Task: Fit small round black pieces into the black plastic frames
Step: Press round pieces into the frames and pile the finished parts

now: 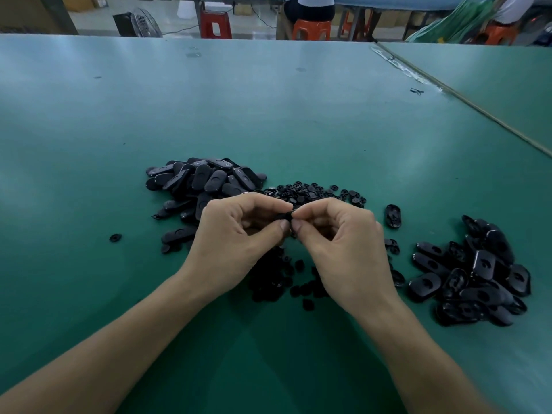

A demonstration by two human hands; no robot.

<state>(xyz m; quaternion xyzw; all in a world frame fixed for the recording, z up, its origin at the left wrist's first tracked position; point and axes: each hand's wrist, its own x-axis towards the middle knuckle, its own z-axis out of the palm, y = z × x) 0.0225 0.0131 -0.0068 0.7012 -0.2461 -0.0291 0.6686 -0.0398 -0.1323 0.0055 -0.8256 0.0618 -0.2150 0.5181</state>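
A small black plastic part [283,216] is pinched between thumb and forefinger of the left hand [236,234] and of the right hand [337,243]. Both grips are narrow and closed on it, and it is held just above the green table [268,115]. Most of the part is hidden by the fingertips, so it cannot be told whether it is a frame, a round piece, or both together.

Just beyond the grips, a scatter of small round black pieces [310,192] is spread on the table. Beyond and to the left of the left grip, a heap of oblong black frames [206,183] is piled. Beneath the grips and nearer the person, more black pieces [277,282] are strewn, partly covered by the hands. Well to the right of the right grip, a second heap of frames [475,273] is piled. Between that heap and the right grip, a single frame [392,216] is laid alone, hollow side up. Well to the left of the left grip, one stray round piece [115,237] is seen.
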